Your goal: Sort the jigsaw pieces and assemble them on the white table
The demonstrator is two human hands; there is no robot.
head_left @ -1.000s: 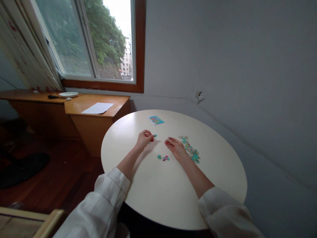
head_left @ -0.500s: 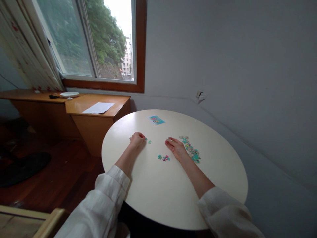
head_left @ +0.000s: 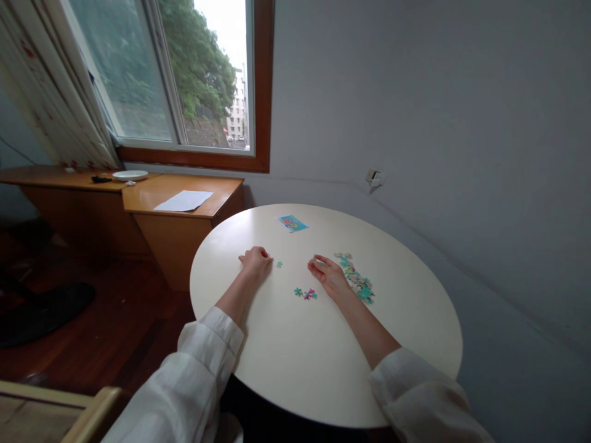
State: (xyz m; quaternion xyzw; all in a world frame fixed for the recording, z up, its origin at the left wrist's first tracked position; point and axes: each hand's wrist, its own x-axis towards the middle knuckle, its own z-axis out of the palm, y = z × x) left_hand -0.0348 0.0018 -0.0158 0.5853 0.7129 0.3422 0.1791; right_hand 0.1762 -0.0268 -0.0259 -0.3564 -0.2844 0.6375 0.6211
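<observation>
My left hand [head_left: 255, 259] rests on the round cream table [head_left: 295, 369] with its fingers curled under and nothing visible in them. A small teal puzzle piece [head_left: 279, 264] lies just right of its knuckles. My right hand [head_left: 329, 274] lies near the table's middle, fingertips pinched on a pale puzzle piece [head_left: 315, 262]. A loose pile of teal and pale puzzle pieces [head_left: 358, 284] lies along its right side. A few joined teal and pink pieces [head_left: 305, 294] sit just left of its wrist.
A small colourful picture card [head_left: 291, 223] lies at the table's far side. A wooden desk [head_left: 184, 215] with a white sheet stands to the left under the window. A white plate [head_left: 129, 175] sits further left. A chair back [head_left: 87, 418] shows at bottom left.
My left hand carried a teal piece leftward, set it down on the table and drew back with curled fingers. My right hand has stayed in place.
</observation>
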